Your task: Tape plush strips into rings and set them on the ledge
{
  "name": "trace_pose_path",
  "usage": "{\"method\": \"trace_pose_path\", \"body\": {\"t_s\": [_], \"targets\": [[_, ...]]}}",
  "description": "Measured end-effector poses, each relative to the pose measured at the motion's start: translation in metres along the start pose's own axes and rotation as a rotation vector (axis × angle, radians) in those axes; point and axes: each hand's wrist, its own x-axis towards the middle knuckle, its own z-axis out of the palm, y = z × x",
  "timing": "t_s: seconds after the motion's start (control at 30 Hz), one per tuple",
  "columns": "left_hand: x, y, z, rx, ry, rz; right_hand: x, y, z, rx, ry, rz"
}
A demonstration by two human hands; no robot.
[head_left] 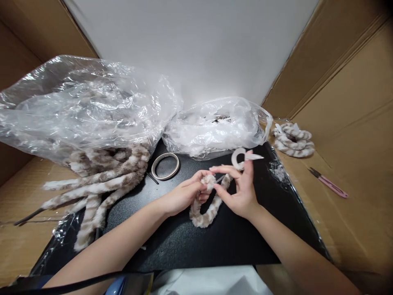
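Observation:
A white and brown furry strip [204,217] hangs in a loop between my hands over the black table. My left hand [184,193] is closed around one furry end. My right hand [241,190] pinches near the dark thin core that shows between the two ends. A white ring-shaped piece with a pointed tip [238,159] rests against the raised fingers of my right hand; its exact nature is unclear. A roll of tape [166,166] lies on the table beyond my left hand.
Many furry strips [101,184] spill from a large clear bag [92,110] at the left. Another plastic bag [217,127] sits at the back. Furry rings [293,140] and pink-handled snips [333,186] lie on cardboard at the right. The black table [166,246] has plastic-wrapped edges.

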Motion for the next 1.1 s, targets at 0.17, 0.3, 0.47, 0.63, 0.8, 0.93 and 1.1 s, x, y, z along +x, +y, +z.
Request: {"method": "trace_pose_path", "body": {"t_s": [0.17,0.3,0.47,0.63,0.8,0.93,1.1], "targets": [[-0.002,0.002,0.000,0.084,-0.110,-0.033,-0.004,0.005,0.003,0.024,-0.068,-0.052],[-0.006,0.005,0.000,0.271,-0.150,0.008,-0.008,0.003,0.003,0.085,-0.035,0.043],[-0.015,0.013,0.003,0.684,-0.022,0.060,-0.012,0.000,0.005,0.098,0.018,0.070],[-0.014,0.010,0.004,1.056,0.144,0.181,-0.012,-0.002,0.005,0.069,0.082,0.110],[-0.014,0.006,0.007,1.021,0.121,0.217,-0.013,-0.002,0.007,0.053,0.088,0.143],[-0.013,0.004,0.007,1.003,0.123,0.198,-0.012,0.002,0.006,0.043,0.059,0.142],[-0.011,0.003,0.002,0.839,0.124,0.148,-0.001,-0.001,-0.018,-0.297,0.265,0.027]]}}
